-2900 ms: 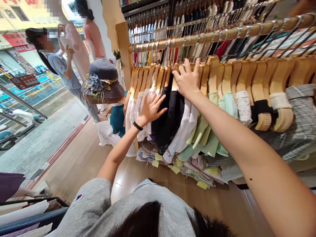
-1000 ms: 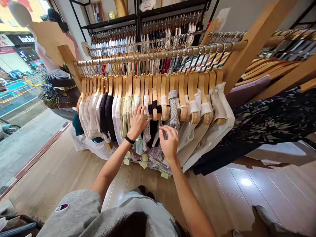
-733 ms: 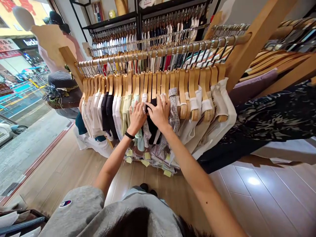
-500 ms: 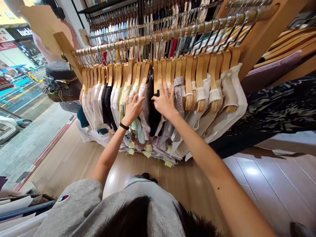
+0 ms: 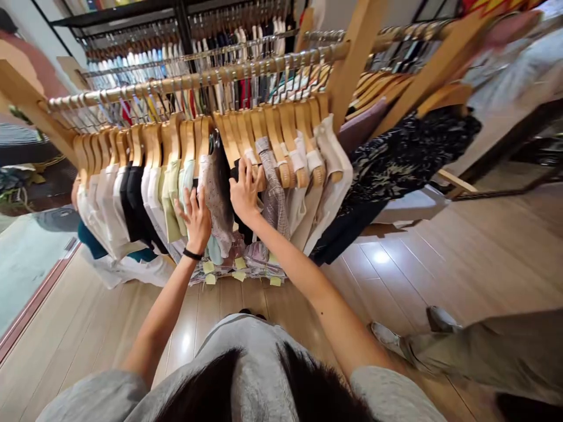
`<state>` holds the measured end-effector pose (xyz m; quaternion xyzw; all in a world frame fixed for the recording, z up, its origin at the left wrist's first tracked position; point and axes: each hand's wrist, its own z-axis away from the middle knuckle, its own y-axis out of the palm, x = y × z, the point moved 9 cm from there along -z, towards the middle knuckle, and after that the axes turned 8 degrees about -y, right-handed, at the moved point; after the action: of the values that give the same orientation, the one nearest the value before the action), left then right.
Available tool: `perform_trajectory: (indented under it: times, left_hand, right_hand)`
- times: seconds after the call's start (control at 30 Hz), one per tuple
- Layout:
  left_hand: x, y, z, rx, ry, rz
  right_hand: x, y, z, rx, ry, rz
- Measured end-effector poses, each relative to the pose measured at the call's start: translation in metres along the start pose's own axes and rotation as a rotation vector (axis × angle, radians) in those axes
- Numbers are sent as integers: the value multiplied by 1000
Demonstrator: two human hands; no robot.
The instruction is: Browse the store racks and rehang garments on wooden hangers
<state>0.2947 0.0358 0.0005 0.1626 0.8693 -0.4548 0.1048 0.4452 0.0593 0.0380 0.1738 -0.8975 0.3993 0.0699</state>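
My left hand [image 5: 196, 220], a dark band on its wrist, is open with fingers spread against the hanging clothes. It lies by a mint-green garment [image 5: 186, 173] and the edge of a speckled grey-pink garment [image 5: 217, 205]. My right hand [image 5: 245, 192] rests on a black garment [image 5: 243, 230], fingers apart and slightly bent over it; its thumb is partly hidden. Just right of that hand hangs a grey patterned garment [image 5: 273, 187]. Between my hands the clothes part in a narrow dark gap. Wooden hangers [image 5: 224, 135] carry all these from a wooden rail [image 5: 193, 80].
Wooden posts [image 5: 352, 58] frame the rail. A black patterned garment [image 5: 396, 158] hangs at the right. Folded clothes with yellow tags [image 5: 240, 263] lie beneath the rack. Another person's trouser leg [image 5: 484, 346] and shoes are at lower right. More clothing racks stand behind.
The view has turned right, bringing another person's legs into sight. My left hand has spread its fingers and sits a little lower, exposing more of the speckled garment. My right hand stays at the black garment.
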Motion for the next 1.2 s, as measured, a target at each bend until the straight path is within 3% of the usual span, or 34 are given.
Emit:
perform_trajectory:
  times: [0.1,0.17,0.3,0.43,0.63,0.83,0.93,1.07,1.2]
  left_hand:
    - [9,10,24,-36,-165,-14]
    - [9,22,33,7,-214,-80]
    - [-1,50,35,154,-201,-221]
    - [-16,57,39,157,-127,-205]
    - [-27,51,59,65,-71,76]
    - [5,92,57,225,-395,653]
    - [7,108,46,328,-417,807]
    - [2,98,33,448,-309,840]
    - [-2,70,27,446,-124,705]
  right_hand:
    - [-4,1,5,7,49,13]
    - [-7,2,6,21,67,27]
    - [-8,5,7,22,60,56]
    - [-10,5,10,-44,17,60]
    - [-17,0,11,-123,-30,34]
    - [-15,-5,12,-59,-36,106]
    - [-17,-5,12,-20,-50,127]
    - [-23,-6,11,5,-55,73]
    - [-29,1,6,29,-55,-66]
